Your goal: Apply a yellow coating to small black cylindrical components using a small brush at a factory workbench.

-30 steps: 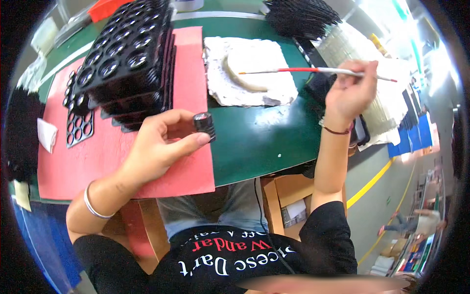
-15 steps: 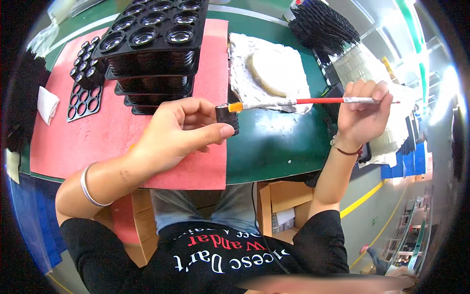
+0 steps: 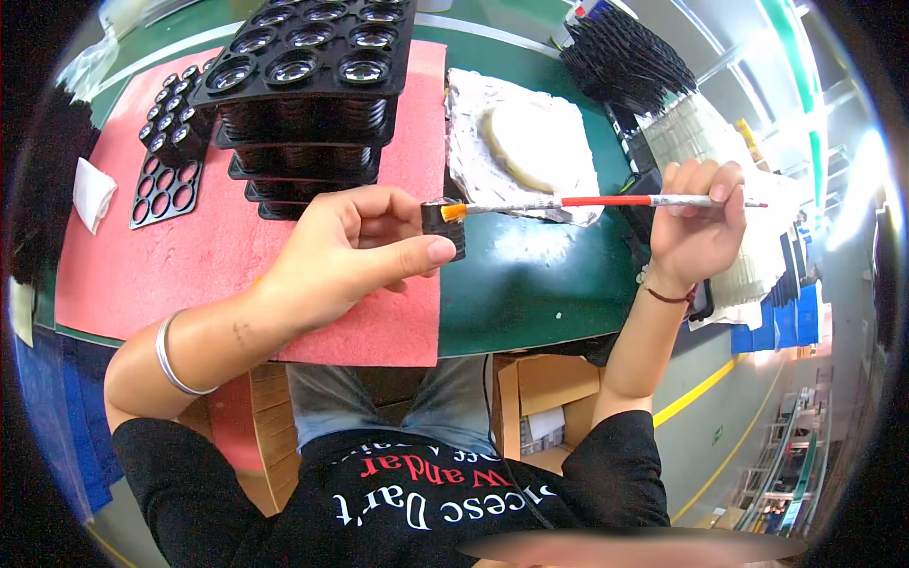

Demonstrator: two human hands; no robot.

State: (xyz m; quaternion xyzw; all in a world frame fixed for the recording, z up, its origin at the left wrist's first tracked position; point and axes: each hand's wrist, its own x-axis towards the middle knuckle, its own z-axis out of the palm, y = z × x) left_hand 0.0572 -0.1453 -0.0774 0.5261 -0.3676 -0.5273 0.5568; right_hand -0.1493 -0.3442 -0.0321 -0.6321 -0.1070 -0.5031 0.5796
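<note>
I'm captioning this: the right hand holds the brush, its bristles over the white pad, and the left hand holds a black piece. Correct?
No: the head view shows the bristles at the black piece in the left hand, not over the white pad. The rest stands.

The person's left hand (image 3: 346,241) points to the right, thumb (image 3: 417,256) and fingers (image 3: 379,201) in a pinch — the right hand (image 3: 696,222) has its fingers curled, the forearm (image 3: 632,346) stretched forward.
</note>
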